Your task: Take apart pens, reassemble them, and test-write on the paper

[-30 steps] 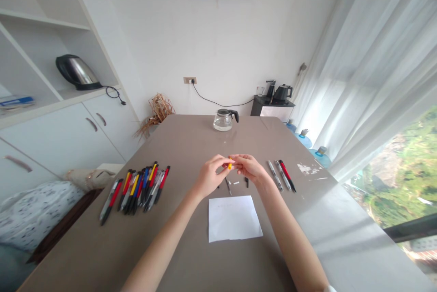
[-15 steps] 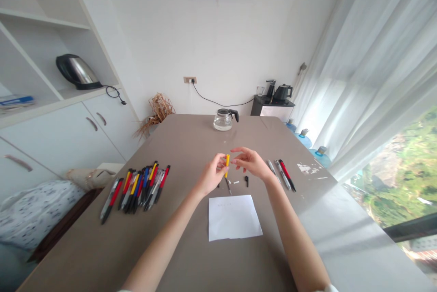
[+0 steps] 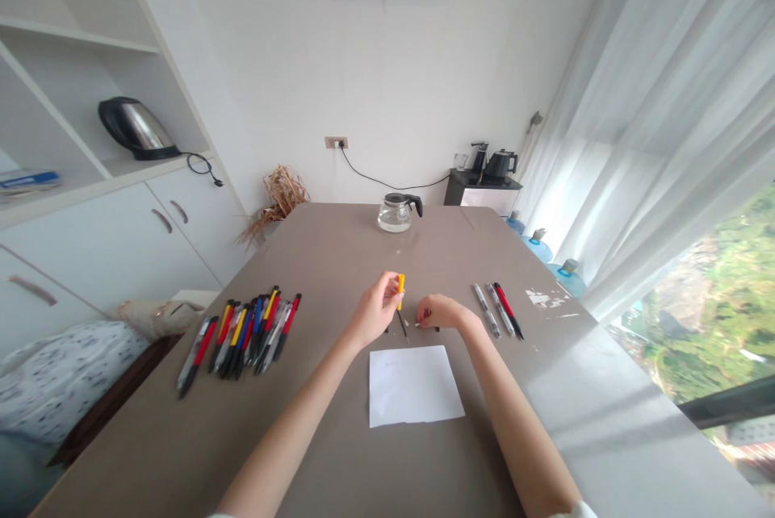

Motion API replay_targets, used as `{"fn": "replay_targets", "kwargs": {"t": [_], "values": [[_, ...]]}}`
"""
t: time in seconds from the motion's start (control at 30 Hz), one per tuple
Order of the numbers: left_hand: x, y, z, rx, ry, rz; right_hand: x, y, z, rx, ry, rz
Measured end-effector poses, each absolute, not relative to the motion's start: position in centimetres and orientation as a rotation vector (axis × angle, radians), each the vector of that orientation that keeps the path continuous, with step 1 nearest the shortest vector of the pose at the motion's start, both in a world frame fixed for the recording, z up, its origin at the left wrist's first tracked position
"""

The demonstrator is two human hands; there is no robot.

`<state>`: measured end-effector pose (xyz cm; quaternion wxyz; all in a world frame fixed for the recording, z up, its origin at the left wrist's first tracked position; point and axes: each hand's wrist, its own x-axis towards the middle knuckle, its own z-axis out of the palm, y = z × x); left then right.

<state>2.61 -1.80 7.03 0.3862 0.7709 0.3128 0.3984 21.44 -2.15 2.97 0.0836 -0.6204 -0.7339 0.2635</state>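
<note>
My left hand [image 3: 374, 314] is closed around a short yellow pen barrel [image 3: 400, 287] and holds it upright above the table. My right hand [image 3: 441, 313] rests low on the table with its fingers curled over small loose pen parts [image 3: 419, 325]; what it pinches, if anything, is hidden. A thin pen refill [image 3: 403, 326] lies between the hands. A white sheet of paper [image 3: 415, 383] lies just in front of both hands.
A heap of several coloured pens [image 3: 242, 331] lies at the left of the grey-brown table [image 3: 339, 260]. Three pens [image 3: 500, 310] lie in a row at the right. A glass pot [image 3: 396, 213] stands at the table's far edge.
The hands parted: the left kept the yellow barrel and raised it upright, while the right dropped down onto the small parts on the table.
</note>
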Motion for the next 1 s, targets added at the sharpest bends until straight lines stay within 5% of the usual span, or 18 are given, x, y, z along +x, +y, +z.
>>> {"fn": "replay_targets", "kwargs": {"t": [0.4,1.0], "values": [[2.8,-2.0,6.2,2.042,0.807,0.857,20.1,-5.0,9.8,-1.287,-1.649,0.503],[2.9,-2.5,6.7,2.073,0.812,0.855,19.6,-5.8,11.2,-1.414,-1.918,0.299]]}}
